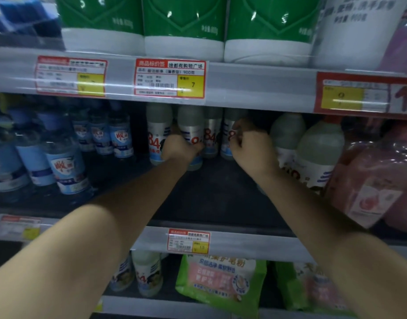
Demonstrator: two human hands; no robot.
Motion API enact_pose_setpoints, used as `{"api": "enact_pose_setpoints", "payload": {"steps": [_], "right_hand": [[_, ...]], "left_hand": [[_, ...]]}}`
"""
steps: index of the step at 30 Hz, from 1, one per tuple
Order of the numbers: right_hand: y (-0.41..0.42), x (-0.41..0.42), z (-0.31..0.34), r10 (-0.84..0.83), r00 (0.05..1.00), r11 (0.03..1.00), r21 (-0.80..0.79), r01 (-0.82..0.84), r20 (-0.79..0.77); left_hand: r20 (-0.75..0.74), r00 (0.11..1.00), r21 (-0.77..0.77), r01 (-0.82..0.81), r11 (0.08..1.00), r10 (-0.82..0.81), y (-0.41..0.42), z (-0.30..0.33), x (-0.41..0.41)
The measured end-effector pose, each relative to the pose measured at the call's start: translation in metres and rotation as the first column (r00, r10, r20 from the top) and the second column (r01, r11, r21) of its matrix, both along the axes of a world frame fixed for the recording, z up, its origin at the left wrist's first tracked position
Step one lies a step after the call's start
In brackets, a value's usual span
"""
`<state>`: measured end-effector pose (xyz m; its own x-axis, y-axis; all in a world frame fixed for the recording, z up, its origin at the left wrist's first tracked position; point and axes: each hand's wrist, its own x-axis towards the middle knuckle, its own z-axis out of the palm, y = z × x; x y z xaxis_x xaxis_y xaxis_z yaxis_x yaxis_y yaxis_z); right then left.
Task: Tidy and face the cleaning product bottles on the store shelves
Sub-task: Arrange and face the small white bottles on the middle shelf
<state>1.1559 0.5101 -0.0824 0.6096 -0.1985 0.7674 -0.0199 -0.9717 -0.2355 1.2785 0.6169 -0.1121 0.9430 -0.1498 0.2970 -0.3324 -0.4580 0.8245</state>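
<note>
Both hands were deep in the middle shelf (221, 199): left hand (180, 149) gripped a disinfectant bottle (190, 134), right hand (251, 147) pinched its neighbour (228, 137) (labels turning forward, probably).

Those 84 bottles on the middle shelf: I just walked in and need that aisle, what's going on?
A person is facing stock. Their left hand grips one small 84 bottle, and their right hand pinches the label of another in the same row. Both bottles stand upright at the back of the dark middle shelf, whose front is bare.
</note>
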Motion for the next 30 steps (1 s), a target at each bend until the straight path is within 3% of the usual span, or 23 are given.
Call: {"api": "enact_pose_setpoints", "payload": {"steps": [8,13,16,19,23,26,30], "right_hand": [[-0.009,-0.009,-0.002,-0.002,0.998,1.000,0.013,0.003,-0.068],[-0.011,-0.018,0.005,0.010,0.996,0.998,-0.058,-0.015,-0.086],[-0.009,-0.023,0.012,0.050,0.997,0.996,-0.072,-0.054,-0.054],[-0.009,-0.026,0.011,0.067,0.995,0.995,-0.070,-0.072,-0.074],[-0.007,-0.028,-0.001,0.103,0.993,0.993,-0.046,-0.106,-0.063],[-0.004,-0.032,-0.010,0.133,0.991,0.987,-0.092,-0.134,-0.019],[-0.001,-0.040,-0.013,0.119,0.993,0.983,-0.145,-0.115,0.019]], "left_hand": [[0.001,1.000,0.026,-0.002,1.000,0.002,-0.010,-0.002,0.006],[-0.040,0.999,0.100,0.026,0.995,-0.022,-0.016,0.003,0.005],[-0.072,0.996,0.051,0.064,0.997,-0.060,-0.019,0.005,0.001],[0.038,0.999,0.017,0.032,0.999,-0.032,-0.017,0.005,-0.008],[0.360,0.931,0.116,-0.100,0.988,0.052,-0.011,0.000,-0.035],[0.337,0.912,0.132,0.201,0.971,-0.234,-0.018,-0.010,-0.067],[0.174,0.829,0.141,0.513,0.847,-0.531,-0.034,-0.011,-0.102]]}}
